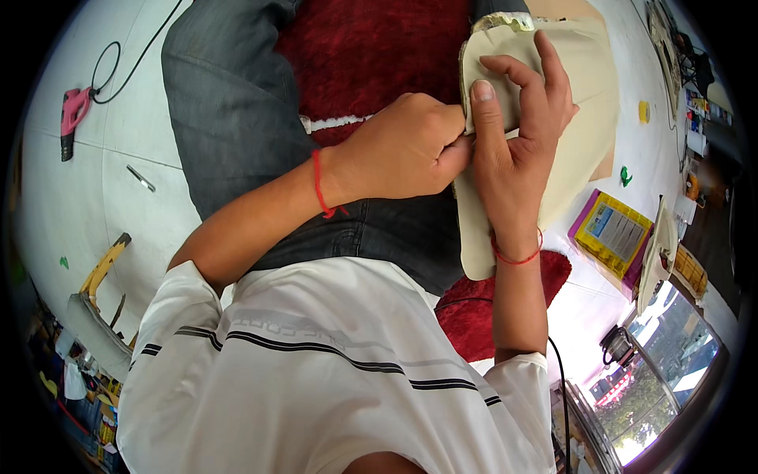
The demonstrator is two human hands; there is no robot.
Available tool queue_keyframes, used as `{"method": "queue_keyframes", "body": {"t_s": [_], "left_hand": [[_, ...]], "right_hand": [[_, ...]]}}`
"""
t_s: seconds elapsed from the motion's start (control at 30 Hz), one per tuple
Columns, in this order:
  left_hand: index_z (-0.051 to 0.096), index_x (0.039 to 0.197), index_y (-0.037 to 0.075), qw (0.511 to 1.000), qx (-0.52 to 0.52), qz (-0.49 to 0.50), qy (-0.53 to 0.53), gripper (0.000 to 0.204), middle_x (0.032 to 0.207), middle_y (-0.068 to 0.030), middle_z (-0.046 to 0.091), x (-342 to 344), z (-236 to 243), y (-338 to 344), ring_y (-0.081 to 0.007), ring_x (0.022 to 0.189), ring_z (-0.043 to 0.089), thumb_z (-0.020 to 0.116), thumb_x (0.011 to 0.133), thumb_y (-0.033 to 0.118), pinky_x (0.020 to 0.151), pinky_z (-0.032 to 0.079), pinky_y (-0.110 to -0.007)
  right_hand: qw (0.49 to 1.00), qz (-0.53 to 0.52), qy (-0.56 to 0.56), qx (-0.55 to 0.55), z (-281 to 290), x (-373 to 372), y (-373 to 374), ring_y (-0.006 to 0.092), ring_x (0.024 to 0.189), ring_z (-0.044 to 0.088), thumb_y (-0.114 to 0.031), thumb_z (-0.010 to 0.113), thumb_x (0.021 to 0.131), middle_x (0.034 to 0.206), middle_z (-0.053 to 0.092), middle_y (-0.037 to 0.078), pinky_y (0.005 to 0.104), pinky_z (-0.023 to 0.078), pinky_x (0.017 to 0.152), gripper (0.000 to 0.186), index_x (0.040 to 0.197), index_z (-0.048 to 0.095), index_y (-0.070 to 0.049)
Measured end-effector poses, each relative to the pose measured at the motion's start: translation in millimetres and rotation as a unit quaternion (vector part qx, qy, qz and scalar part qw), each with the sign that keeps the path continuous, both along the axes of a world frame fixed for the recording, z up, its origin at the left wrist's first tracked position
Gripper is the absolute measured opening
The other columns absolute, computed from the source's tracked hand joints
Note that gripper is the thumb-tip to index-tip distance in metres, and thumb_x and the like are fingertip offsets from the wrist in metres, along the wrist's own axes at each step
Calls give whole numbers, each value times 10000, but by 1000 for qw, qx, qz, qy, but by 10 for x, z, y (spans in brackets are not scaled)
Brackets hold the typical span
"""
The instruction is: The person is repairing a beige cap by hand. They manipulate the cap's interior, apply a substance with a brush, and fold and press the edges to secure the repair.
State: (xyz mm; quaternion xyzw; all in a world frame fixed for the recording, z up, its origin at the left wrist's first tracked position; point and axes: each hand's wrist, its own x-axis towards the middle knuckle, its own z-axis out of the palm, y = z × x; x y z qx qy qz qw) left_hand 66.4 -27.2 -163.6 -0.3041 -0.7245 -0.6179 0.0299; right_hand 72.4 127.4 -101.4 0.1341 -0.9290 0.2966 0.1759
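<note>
Across my right thigh lies a beige upholstery sheet point(588, 95) with a smaller beige-covered panel point(499, 55) on top, its far edge rough and pale. My left hand point(403, 154) is closed in a fist at the panel's left edge, pinching the beige material there. The pinched part is mostly hidden by the fingers. My right hand point(525, 142) rests over the panel with its fingers apart and the thumb laid on the beige surface. Both wrists carry a red string.
Red plush fabric point(371, 59) spreads between my legs. On the left floor are a pink heat gun point(75, 114) with a black cord, a small metal tool point(140, 178) and a yellow-handled frame point(103, 272). A yellow package point(612, 231) and a tape roll point(644, 112) lie right.
</note>
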Motion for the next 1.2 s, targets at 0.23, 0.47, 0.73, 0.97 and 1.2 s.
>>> {"method": "queue_keyframes", "body": {"t_s": [0.23, 0.47, 0.73, 0.97, 1.2], "left_hand": [[613, 824, -32, 999, -13, -41, -29, 69, 660, -193, 605, -5, 83, -39, -351, 546, 611, 660, 867, -5, 503, 443, -413], [600, 804, -26, 999, -33, -29, -12, 76, 675, -193, 618, 3, 127, 1, -354, 555, 619, 649, 862, -22, 505, 446, -416], [595, 791, -18, 998, -47, -38, -8, 109, 668, -202, 612, 10, 109, 1, -389, 573, 623, 666, 864, 19, 516, 462, -446], [577, 767, -8, 996, -84, -33, 23, 145, 645, -196, 615, 138, 177, 40, -417, 580, 629, 667, 856, 63, 542, 517, -487], [567, 756, 9, 998, -39, -9, 48, 145, 620, -151, 580, 408, -28, 122, -360, 539, 623, 690, 822, 49, 501, 516, -451]], "right_hand": [[998, 8, -7, -58, -34, 72, 95, 395, 1469, 384, -118, 637, 893, 1604, 404, 207, 650, 36, 1219, 400, 1288, 586, -76], [997, -8, 37, -63, 15, 70, 15, 381, 1453, 405, -27, 638, 918, 1642, 313, 219, 473, 319, 1188, 390, 1297, 550, -61], [996, -41, 20, -71, 108, 53, 38, 394, 1387, 473, -54, 664, 800, 1528, 473, 221, 519, 291, 1164, 400, 1183, 548, -44], [999, -20, 49, -11, 271, -268, 61, 421, 1349, 491, -84, 638, 688, 1373, 556, 222, 603, 294, 1136, 521, 1191, 519, -26], [998, 26, -58, -11, 317, 62, 114, 440, 1383, 473, -78, 650, 675, 1319, 561, 193, 644, 237, 1195, 526, 1180, 514, -26]]}}
